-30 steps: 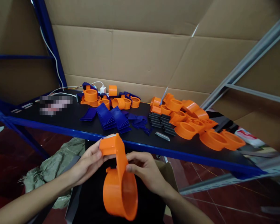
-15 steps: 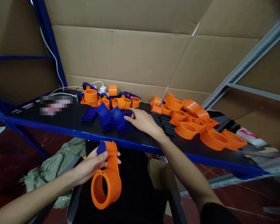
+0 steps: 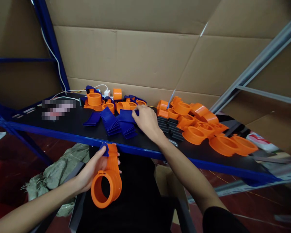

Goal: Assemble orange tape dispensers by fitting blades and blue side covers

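My left hand [image 3: 93, 170] is closed around an orange plastic tape dispenser [image 3: 115, 181], held in front of the shelf edge with its round ring hanging down. A small blue piece [image 3: 105, 149] sits at the dispenser's upper end, under my left thumb. Over the black shelf top, my right hand [image 3: 147, 121] pinches the right end of a flat blue piece [image 3: 126, 116]. That piece lies across a fanned stack of similar blue pieces [image 3: 128, 130]; my right fingertips are partly hidden. Beside it is another blue stack [image 3: 110, 121].
Orange dispensers [image 3: 194, 134] are piled on the right of the shelf, next to black strips [image 3: 171, 127]. More orange and blue parts [image 3: 94, 99] stand at the back left, near a white plug [image 3: 107, 93]. A blue metal edge [image 3: 140, 150] runs along the shelf front.
My right hand has moved slightly back and closed on a blue piece, which is turned away from the stack. My left hand has shifted a little up and left with the dispenser.
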{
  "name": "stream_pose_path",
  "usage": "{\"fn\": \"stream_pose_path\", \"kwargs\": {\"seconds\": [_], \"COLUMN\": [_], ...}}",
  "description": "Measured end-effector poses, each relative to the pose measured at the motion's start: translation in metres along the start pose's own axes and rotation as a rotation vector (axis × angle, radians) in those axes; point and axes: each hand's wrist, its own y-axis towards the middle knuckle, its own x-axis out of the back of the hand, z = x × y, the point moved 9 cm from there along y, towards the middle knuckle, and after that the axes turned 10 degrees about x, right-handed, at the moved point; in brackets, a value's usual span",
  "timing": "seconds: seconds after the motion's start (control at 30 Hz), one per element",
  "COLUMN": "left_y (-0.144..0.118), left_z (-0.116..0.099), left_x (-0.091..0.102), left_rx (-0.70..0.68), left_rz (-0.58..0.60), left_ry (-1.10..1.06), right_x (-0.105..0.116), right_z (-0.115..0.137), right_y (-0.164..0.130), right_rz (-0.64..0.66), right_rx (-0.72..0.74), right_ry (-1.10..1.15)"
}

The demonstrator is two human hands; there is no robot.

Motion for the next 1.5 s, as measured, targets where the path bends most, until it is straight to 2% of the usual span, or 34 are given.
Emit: {"fn": "stream_pose_path", "kwargs": {"seconds": [0.07, 0.17, 0.27, 0.37, 0.53, 0.67, 0.87, 1.03, 1.13, 1.27, 1.33, 1.4, 1.5], "left_y": [-0.001, -0.002, -0.003, -0.003, -0.004, -0.004, -0.005, -0.012, -0.020, -0.036, -0.045, -0.053, -0.063], "left_z": [-0.002, -0.007, -0.014, -0.019, -0.018, -0.017, -0.019, -0.020, -0.025, -0.041, -0.045, -0.044, -0.040], "left_x": [-0.004, -0.003, -0.001, -0.003, -0.005, -0.004, -0.001, 0.000, 0.005, 0.008, 0.002, -0.009, -0.031], "left_rx": [-0.007, -0.066, -0.169, -0.252, -0.263, -0.254, -0.281, -0.320, -0.397, -0.610, -0.698, -0.761, -0.862], "left_rz": [0.029, -0.007, -0.048, -0.028, -0.018, -0.024, -0.068, -0.124, -0.198, -0.297, -0.314, -0.260, -0.113], "left_ry": [-0.078, -0.122, -0.131, -0.107, -0.054, -0.025, 0.010, 0.110, 0.219, 0.463, 0.606, 0.711, 0.858], "right_x": [0.020, 0.043, 0.047, 0.045, 0.047, 0.044, 0.035, 0.026, 0.024, 0.008, -0.002, -0.011, -0.023], "right_z": [0.011, 0.042, 0.078, 0.091, 0.085, 0.087, 0.081, 0.086, 0.086, 0.085, 0.083, 0.077, 0.070], "right_y": [-0.013, -0.058, -0.117, -0.157, -0.165, -0.164, -0.167, -0.176, -0.177, -0.173, -0.171, -0.167, -0.162], "right_rz": [-0.161, -0.354, -0.398, -0.405, -0.454, -0.447, -0.443, -0.404, -0.302, 0.068, 0.174, 0.164, 0.081], "right_rx": [0.080, 0.326, 0.623, 0.725, 0.671, 0.672, 0.592, 0.643, 0.612, 0.525, 0.449, 0.325, 0.165], "right_ry": [0.093, 0.253, 0.294, 0.303, 0.331, 0.335, 0.346, 0.367, 0.473, 0.787, 0.956, 1.087, 1.190]}}
